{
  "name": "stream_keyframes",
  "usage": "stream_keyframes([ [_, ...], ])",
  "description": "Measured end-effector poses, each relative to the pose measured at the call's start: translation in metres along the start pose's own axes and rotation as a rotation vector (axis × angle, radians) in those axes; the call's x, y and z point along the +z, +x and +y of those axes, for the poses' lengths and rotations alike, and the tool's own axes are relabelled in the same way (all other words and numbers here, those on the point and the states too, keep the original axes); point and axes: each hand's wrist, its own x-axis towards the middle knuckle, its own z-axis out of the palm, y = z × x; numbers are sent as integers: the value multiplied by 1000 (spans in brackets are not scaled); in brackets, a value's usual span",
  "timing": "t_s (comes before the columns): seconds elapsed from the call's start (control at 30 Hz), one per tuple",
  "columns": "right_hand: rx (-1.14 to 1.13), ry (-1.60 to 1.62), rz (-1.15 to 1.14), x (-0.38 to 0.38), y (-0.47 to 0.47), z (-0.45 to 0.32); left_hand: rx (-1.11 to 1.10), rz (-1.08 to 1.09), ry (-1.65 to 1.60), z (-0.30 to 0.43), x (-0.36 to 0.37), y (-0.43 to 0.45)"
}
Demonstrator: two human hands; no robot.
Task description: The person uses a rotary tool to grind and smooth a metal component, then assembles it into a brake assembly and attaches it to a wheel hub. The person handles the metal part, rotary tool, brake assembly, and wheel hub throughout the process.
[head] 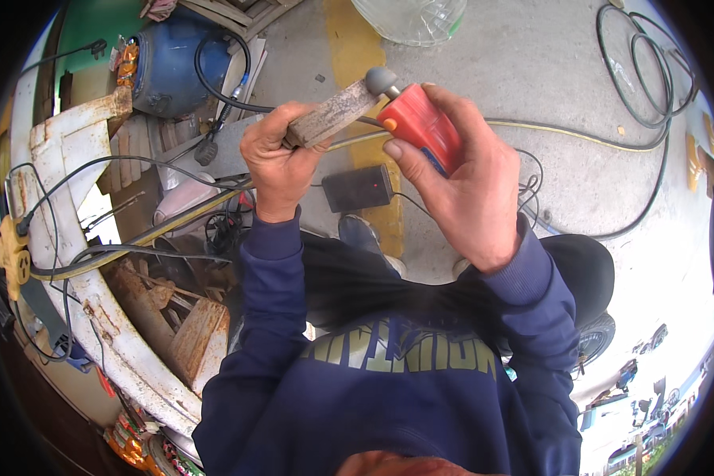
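Note:
My left hand (282, 163) grips a worn, grey-brown rectangular block (336, 113), tilted up to the right; whether it is wood or stone I cannot tell. In my right hand (470, 172) is a red handheld power tool (419, 125) with an orange button on its side. A grey dome-shaped head (381, 80) tops the tool's short metal shaft. This head meets or overlaps the block's far end; contact is hard to judge. Below and between my hands, a black power adapter (357, 189) with a small red light lies on the floor.
A hose (559, 128) crosses the concrete floor and coils at the upper right. At left stand a rusty white metal frame (65, 178), a yellow socket block (15, 259) with plugged-in cable, and a blue drum (175, 65). Rusty scrap (202, 339) lies inside the frame.

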Motion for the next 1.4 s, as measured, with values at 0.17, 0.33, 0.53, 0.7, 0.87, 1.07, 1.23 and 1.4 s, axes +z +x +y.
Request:
stream_keyframes([
  [0.17,-82,-30,-89,2,-6,-9,-9,-2,-1,3,7,4],
  [0.33,-70,-109,19,11,-4,6,-31,11,90,4,9,4],
  [0.53,21,-64,-32,12,-4,-2,-20,7,96,0,16,4],
  [0.7,-94,-24,-36,8,-7,-6,-44,34,58,3,12,3],
  [0.87,141,17,30,9,1,10,-58,72,-19,3,9,0],
  [1.07,190,73,10,8,-1,7,-30,94,9,-2,8,-4],
  [1.23,105,173,26,8,-4,5,-100,107,-50,-13,7,-5],
  [1.4,129,201,76,11,-3,8,-120,138,-150,-13,9,-6],
])
